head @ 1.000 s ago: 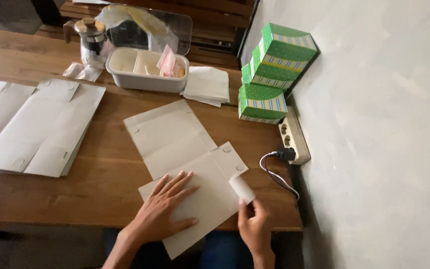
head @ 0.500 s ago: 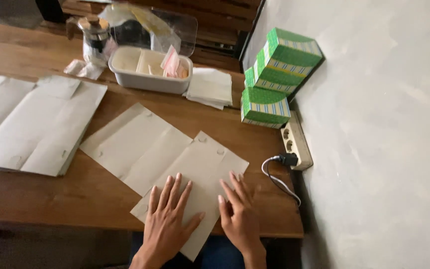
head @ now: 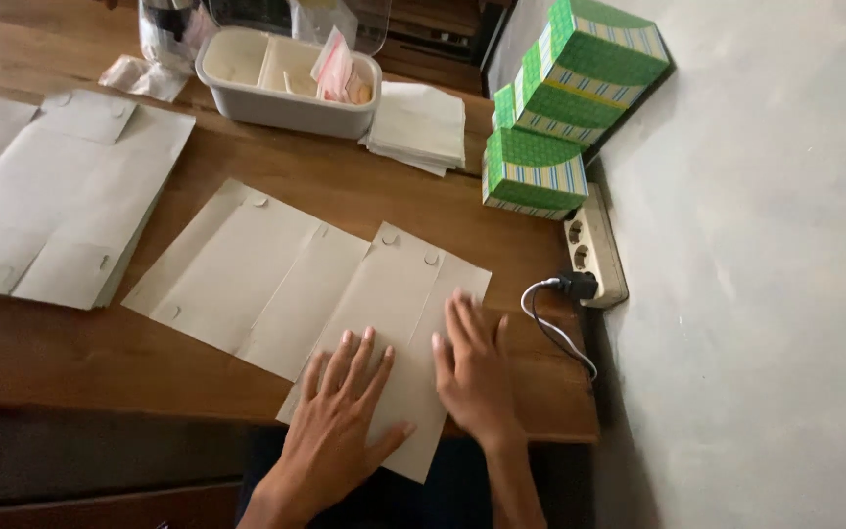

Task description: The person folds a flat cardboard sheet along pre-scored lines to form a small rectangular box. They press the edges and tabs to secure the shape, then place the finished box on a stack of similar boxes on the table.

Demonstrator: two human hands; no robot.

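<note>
A flat folded beige paper sheet lies at the front edge of the wooden table and overhangs it a little. My left hand presses flat on its lower part, fingers spread. My right hand lies flat on the sheet's right edge, fingers together and pointing away from me. Neither hand holds anything. A second similar beige sheet lies just to the left, partly under the first.
A stack of flat beige sheets is at the left. A grey tray with packets, a pile of white paper, stacked green boxes and a power strip with a plugged cable stand by the right wall.
My right hand let go of the folded flap it held up a second ago, and both hands now press flat on the sheet. The view has moved closer.
</note>
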